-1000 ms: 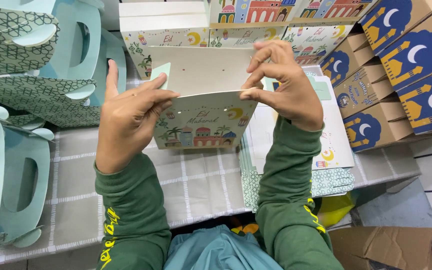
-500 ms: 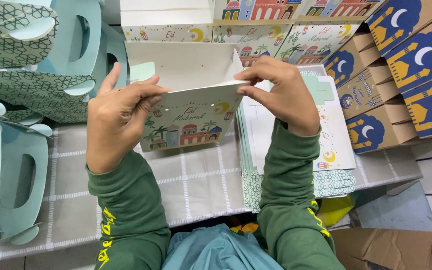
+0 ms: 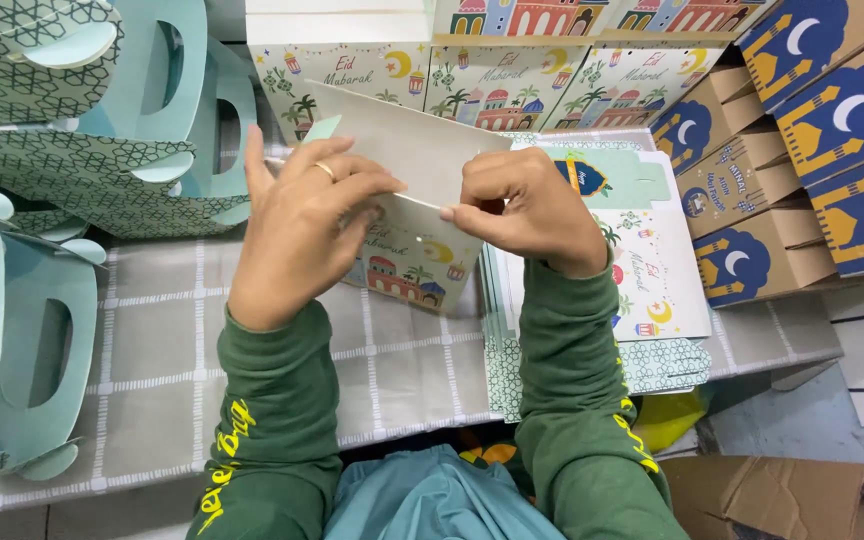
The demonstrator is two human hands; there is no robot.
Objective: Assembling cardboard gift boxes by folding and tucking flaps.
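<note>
Now both hands hold a printed card box [image 3: 407, 255] above the checked table [image 3: 152, 350], between the two green sleeves. Left hand [image 3: 297, 235] lies on the box with fingers stretched and close together (a ring is on one finger), the thumb behind the card. Right hand [image 3: 527, 210] is curled and pinches the edge of a flap [image 3: 412, 150] that stands up from the box. Just beside the right wrist lies a stack of flat sheets [image 3: 652, 290]. Teal carriers [image 3: 42, 330] stand at the left, blue-and-brown boxes [image 3: 802, 190] at the right.
</note>
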